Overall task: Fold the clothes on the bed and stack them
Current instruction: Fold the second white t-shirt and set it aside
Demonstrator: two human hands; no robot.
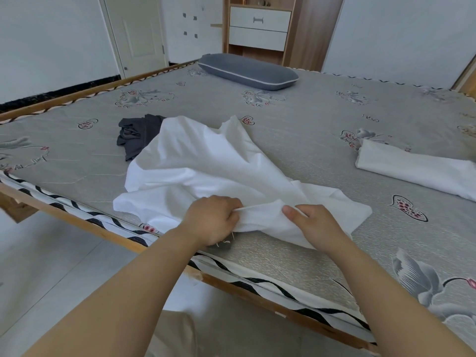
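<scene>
A crumpled white garment (195,163) lies on the grey flowered mattress (309,119) near its front edge. My left hand (213,220) grips the garment's near edge with curled fingers. Close beside it, my right hand (316,225) pinches the same edge, thumb on top of the cloth. A dark grey garment (136,135) lies bunched behind the white one, partly covered by it. At the right a folded white garment (412,171) lies flat on the mattress.
A grey pillow (247,70) lies at the far side of the bed. The wooden bed frame (77,220) runs along the near edge, with tiled floor below. A wooden drawer unit (260,29) and a white door (136,34) stand behind the bed.
</scene>
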